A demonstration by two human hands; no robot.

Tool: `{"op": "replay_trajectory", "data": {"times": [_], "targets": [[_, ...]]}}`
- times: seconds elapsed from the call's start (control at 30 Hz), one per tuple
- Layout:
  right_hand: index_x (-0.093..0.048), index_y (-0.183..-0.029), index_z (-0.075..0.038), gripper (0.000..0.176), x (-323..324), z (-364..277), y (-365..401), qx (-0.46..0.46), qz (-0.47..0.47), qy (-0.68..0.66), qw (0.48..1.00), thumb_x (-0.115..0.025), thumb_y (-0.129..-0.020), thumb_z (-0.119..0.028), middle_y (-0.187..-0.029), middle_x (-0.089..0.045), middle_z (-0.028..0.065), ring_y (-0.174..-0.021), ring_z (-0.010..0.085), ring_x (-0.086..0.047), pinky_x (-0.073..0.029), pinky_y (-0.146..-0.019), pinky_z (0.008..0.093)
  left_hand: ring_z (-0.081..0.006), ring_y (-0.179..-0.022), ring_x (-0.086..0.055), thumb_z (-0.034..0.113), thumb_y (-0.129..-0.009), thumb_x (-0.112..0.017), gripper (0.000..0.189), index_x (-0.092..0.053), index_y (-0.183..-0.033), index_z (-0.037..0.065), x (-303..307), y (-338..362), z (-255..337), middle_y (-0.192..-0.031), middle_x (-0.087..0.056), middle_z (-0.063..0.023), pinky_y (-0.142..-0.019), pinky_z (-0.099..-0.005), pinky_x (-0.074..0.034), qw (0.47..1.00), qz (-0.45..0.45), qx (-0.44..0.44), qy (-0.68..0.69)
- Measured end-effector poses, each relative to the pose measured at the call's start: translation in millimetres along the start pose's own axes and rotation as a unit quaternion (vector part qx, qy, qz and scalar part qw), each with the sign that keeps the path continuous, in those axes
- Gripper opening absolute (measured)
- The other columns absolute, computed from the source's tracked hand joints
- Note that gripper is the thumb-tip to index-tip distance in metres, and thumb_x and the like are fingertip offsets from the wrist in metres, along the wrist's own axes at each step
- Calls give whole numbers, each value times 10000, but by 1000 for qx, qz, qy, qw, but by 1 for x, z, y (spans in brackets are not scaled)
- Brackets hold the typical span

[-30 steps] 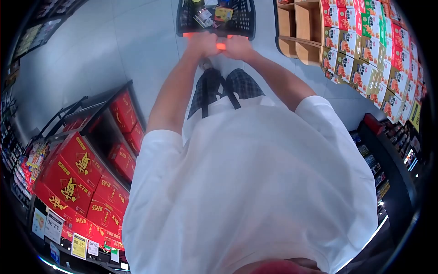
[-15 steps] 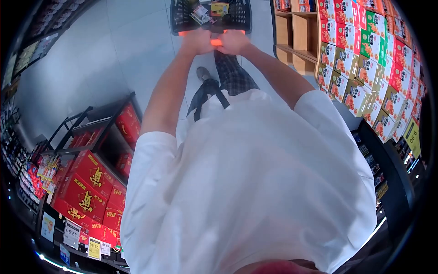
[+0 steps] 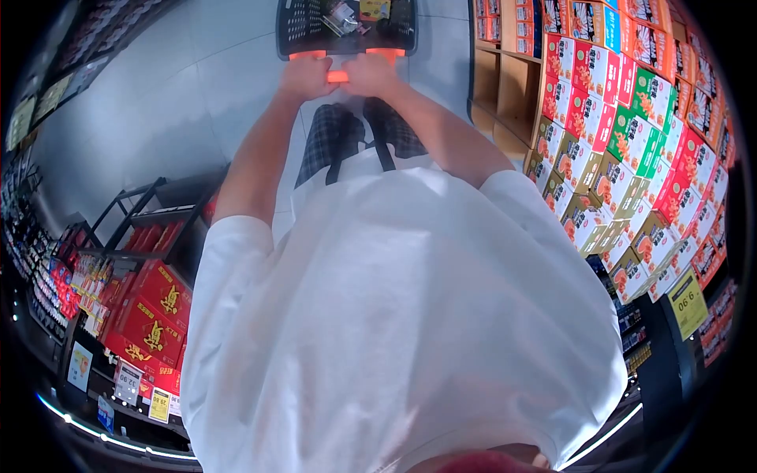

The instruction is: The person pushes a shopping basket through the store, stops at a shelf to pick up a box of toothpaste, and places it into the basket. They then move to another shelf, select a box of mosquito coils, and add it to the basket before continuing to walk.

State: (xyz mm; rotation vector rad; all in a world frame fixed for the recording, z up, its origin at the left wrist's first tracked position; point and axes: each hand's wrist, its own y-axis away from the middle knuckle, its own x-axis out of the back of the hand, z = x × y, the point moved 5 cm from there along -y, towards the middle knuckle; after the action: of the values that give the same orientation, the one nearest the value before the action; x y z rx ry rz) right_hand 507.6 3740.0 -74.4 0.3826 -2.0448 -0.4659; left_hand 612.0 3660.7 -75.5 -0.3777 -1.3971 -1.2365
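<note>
Both hands are at the orange handle (image 3: 338, 77) of a dark shopping cart with a perforated basket (image 3: 303, 27) at the top of the view. My left hand (image 3: 306, 77) wraps round the handle's left part. My right hand (image 3: 371, 76) grips it just to the right, with a short stretch of orange bar showing between them. Inside the basket lie a silvery-white package (image 3: 342, 19) and a yellow package (image 3: 374, 9). Their exact kinds are too small to make out.
To the right, red, green and brown printed boxes (image 3: 615, 150) are stacked beside a wooden shelf (image 3: 516, 87). On the left are red gift boxes (image 3: 154, 323) and a black rack (image 3: 150, 213). Pale tiled floor (image 3: 229, 94) surrounds the cart.
The hands and cart have shifted a little left in view. The boxes at right have slid downward and come further into view. The shoe seen earlier is now hidden.
</note>
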Motion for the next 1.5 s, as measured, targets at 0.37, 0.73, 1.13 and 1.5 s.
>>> {"op": "replay_trajectory", "data": {"times": [0.37, 0.73, 1.13, 1.5], "targets": [[-704, -936, -62, 359, 65, 38, -75, 9, 20, 24, 999, -624, -802, -386, -885, -698, 143, -840, 291, -683, -546, -768, 417, -316, -857, -643, 400, -749, -616, 368, -685, -866, 58, 62, -89, -36, -860, -674, -141, -750, -430, -516, 995, -87, 10, 49], [-689, -976, -99, 353, 139, 86, -163, 8, -8, 41, 999, -613, -814, -403, -883, -695, 138, -846, 310, -673, -537, -774, 427, -309, -899, -661, 420, -676, -677, 427, -722, -942, 90, 125, -187, -85, -955, -688, -158, -790, -409, -536, 989, -119, 32, 81], [-671, -904, -71, 374, 221, 140, -242, 7, -18, 47, 999, -594, -822, -427, -839, -672, 142, -803, 312, -646, -508, -743, 425, -325, -988, -643, 357, -708, -629, 401, -712, -988, 83, 195, -295, -126, -1052, -671, -165, -833, -438, -525, 984, -157, -6, 80], [-695, -903, -128, 333, 309, 202, -313, 18, 53, 51, 997, -659, -747, -420, -807, -685, 115, -756, 318, -661, -531, -682, 452, -347, -904, -648, 423, -687, -660, 399, -705, -919, 102, 258, -401, -156, -956, -672, -180, -786, -437, -525, 991, -89, -12, 102]]}}
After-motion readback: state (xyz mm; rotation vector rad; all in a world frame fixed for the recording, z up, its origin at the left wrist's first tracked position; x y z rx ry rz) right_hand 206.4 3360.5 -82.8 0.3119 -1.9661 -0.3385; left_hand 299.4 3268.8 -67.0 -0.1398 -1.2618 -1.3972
